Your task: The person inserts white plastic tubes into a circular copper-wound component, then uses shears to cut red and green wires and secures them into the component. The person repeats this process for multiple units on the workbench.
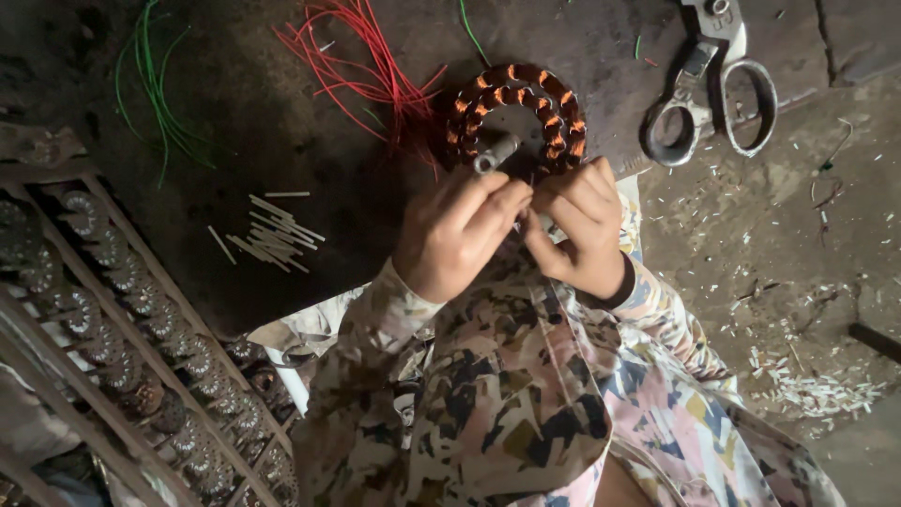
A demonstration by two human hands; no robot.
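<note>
I am working at the near rim of the round copper-wound stator (518, 115) with its grey metal shaft, lying on the dark floor (282, 141) ahead of me. My left hand (455, 235) and right hand (577, 230) meet there, fingers curled in a pinch; what they grip is too small to tell. Steady fingertips seem needed next.

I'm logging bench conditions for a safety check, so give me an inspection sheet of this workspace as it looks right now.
Surface: dark, worn floor, dusty.
Job's things: wound stator with copper coils, metal shaft in its centre; red wires trail from it.
Clutter: scissors lying open; pale sticks in a loose pile; white offcuts scattered.
Grippers: left hand and right hand pinch together at the stator's near edge; what they pinch is hidden.
Cables: green wires loose.
Surroundings: wooden rack of bare stator cores.
</note>
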